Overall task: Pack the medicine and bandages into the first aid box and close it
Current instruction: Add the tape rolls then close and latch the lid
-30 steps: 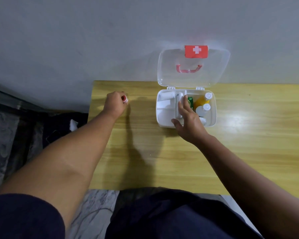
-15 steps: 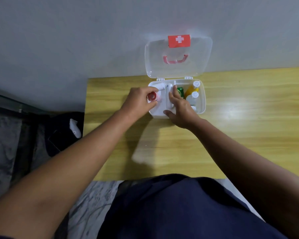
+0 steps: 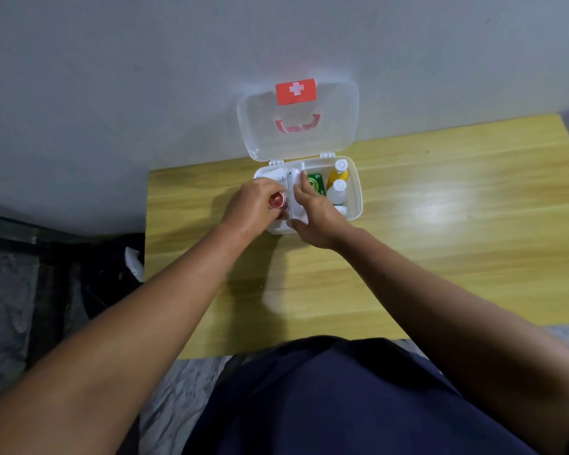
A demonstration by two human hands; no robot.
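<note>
Yellow wood-grain laminate tabletop [image 3: 440, 251]: smooth, glossy, bright glare patch on its right half. White plastic first aid box [image 3: 355, 192]: opaque, smooth base. Clear plastic hinged lid [image 3: 335, 126]: translucent, slight sheen, with matt red cross label [image 3: 295, 91] and translucent red plastic handle [image 3: 296, 125]. Orange plastic bottle [image 3: 337, 175] with white cap, glossy. Grey wall [image 3: 112, 93]: matt, painted look. Dark navy cloth garment [image 3: 342, 399]: matt, soft.

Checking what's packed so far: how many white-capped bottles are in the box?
2 clearly: an orange bottle at the right compartment's far end and a clear bottle just nearer. A white piece beside the right hand may be another, partly hidden.
</note>
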